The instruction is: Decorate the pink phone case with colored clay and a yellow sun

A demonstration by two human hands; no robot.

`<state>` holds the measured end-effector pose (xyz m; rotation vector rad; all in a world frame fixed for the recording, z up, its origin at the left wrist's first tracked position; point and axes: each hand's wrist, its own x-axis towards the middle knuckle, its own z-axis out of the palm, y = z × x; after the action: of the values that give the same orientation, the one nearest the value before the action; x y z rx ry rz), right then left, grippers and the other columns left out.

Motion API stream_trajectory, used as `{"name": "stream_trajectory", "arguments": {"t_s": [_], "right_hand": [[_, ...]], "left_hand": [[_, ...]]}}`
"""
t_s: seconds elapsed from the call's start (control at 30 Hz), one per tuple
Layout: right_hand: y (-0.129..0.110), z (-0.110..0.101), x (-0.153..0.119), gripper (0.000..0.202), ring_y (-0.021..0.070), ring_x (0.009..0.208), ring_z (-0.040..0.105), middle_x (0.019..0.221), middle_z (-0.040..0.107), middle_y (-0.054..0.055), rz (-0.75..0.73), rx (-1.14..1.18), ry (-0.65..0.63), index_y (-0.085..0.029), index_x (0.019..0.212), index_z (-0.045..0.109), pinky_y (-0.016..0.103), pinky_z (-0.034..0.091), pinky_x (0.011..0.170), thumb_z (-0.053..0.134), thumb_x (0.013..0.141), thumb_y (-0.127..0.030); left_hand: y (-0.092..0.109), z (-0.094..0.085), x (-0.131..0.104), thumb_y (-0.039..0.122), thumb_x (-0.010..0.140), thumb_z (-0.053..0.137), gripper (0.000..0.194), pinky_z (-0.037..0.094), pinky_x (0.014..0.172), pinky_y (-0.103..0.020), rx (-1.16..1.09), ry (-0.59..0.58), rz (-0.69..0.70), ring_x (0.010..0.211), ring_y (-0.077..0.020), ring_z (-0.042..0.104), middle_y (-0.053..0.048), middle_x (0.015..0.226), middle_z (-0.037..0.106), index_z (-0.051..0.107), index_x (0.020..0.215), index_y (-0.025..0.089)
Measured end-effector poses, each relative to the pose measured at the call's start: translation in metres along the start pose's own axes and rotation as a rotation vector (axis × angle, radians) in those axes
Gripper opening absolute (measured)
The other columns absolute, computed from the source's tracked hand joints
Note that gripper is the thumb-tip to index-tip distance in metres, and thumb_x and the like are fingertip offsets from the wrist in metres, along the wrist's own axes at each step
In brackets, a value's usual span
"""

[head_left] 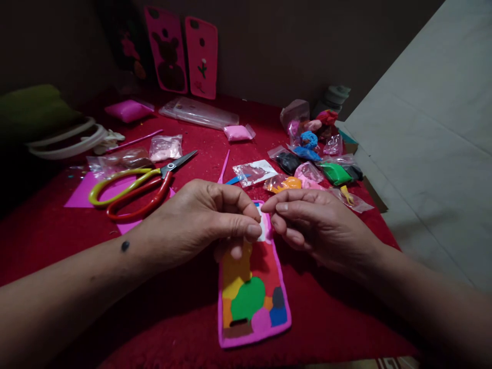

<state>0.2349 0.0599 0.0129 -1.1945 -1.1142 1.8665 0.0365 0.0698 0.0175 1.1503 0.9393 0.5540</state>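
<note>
A phone case with a pink rim lies on the red cloth, filled with patches of green, yellow, red, purple, blue and other colours. Over its upper left part is my left hand, thumb and index finger pressed together; anything between them is too small to make out. My right hand hovers at the case's upper right edge, fingers curled and thumb close to the fingertips, and what it holds, if anything, is hidden. Between the hands a white and pale pink patch shows on the case.
Scissors with yellow and red handles lie left of the case. Bags of coloured clay, including a green one, lie at the back right. Two pink cases lean on the wall near clear cases.
</note>
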Motion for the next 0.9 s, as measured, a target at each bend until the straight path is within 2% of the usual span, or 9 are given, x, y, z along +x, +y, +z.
{"name": "stream_trajectory", "arguments": {"t_s": [0.13,0.27,0.37,0.47,0.57,0.67,0.77,0.9], "right_hand": [[0.002,0.001,-0.002,0.010,0.0045,0.045,0.043,0.062,0.063,-0.001,-0.070,-0.037,0.007,-0.017,0.088,0.071,0.016,0.029,0.041,0.064,0.081,-0.021],[0.000,0.006,-0.007,0.014,0.0057,0.048,0.045,0.062,0.060,-0.004,-0.215,-0.095,0.011,-0.021,0.094,0.072,0.018,0.034,0.045,0.070,0.080,-0.020],[-0.001,0.011,-0.012,0.015,0.0079,0.057,0.054,0.068,0.064,-0.003,-0.298,-0.195,-0.028,-0.023,0.095,0.073,0.020,0.042,0.052,0.071,0.080,-0.019],[0.001,0.014,-0.015,0.016,0.0104,0.061,0.058,0.069,0.064,-0.003,-0.334,-0.329,-0.034,-0.024,0.097,0.073,0.022,0.044,0.054,0.068,0.083,-0.020],[0.003,0.014,-0.016,0.018,0.0111,0.062,0.059,0.070,0.065,-0.002,-0.388,-0.437,-0.020,-0.025,0.100,0.073,0.022,0.045,0.054,0.066,0.085,-0.020],[0.005,0.013,-0.015,0.016,0.0124,0.069,0.063,0.078,0.070,-0.001,-0.443,-0.494,-0.009,-0.025,0.099,0.074,0.024,0.049,0.062,0.067,0.085,-0.020],[0.005,0.014,-0.014,0.012,0.0143,0.075,0.066,0.085,0.073,0.001,-0.473,-0.517,0.017,-0.024,0.094,0.075,0.027,0.052,0.070,0.068,0.084,-0.021],[0.003,0.015,-0.014,0.008,0.0148,0.075,0.066,0.082,0.073,0.000,-0.488,-0.500,0.082,-0.025,0.087,0.075,0.028,0.053,0.072,0.071,0.082,-0.020]], "left_hand": [[-0.003,-0.001,-0.001,0.023,0.079,0.071,0.010,0.041,0.039,-0.011,-0.019,-0.047,-0.004,0.038,-0.0051,0.050,0.000,0.047,0.063,0.073,0.073,0.014],[-0.006,-0.002,0.001,0.025,0.081,0.069,0.016,0.042,0.036,-0.012,-0.133,-0.134,-0.047,0.035,-0.0057,0.051,-0.001,0.049,0.065,0.074,0.071,0.013],[-0.007,-0.002,0.001,0.022,0.081,0.069,0.017,0.041,0.034,-0.011,-0.238,-0.174,-0.101,0.035,-0.0062,0.053,-0.002,0.050,0.066,0.073,0.068,0.012],[-0.009,-0.003,0.001,0.022,0.079,0.070,0.017,0.041,0.033,-0.010,-0.268,-0.212,-0.109,0.033,-0.0061,0.053,-0.002,0.047,0.065,0.072,0.065,0.012],[-0.011,-0.003,0.001,0.024,0.078,0.071,0.016,0.040,0.032,-0.010,-0.249,-0.219,-0.112,0.031,-0.0059,0.052,-0.002,0.046,0.065,0.072,0.066,0.013],[-0.012,-0.004,0.001,0.024,0.078,0.071,0.016,0.040,0.032,-0.010,-0.231,-0.210,-0.113,0.031,-0.0061,0.051,-0.001,0.046,0.064,0.072,0.066,0.013],[-0.011,-0.003,0.001,0.025,0.078,0.071,0.018,0.040,0.032,-0.010,-0.226,-0.209,-0.125,0.031,-0.0059,0.051,-0.001,0.045,0.064,0.071,0.064,0.014],[-0.010,-0.003,0.001,0.026,0.079,0.071,0.020,0.038,0.032,-0.009,-0.228,-0.199,-0.131,0.030,-0.0057,0.051,-0.001,0.044,0.063,0.070,0.063,0.014]]}}
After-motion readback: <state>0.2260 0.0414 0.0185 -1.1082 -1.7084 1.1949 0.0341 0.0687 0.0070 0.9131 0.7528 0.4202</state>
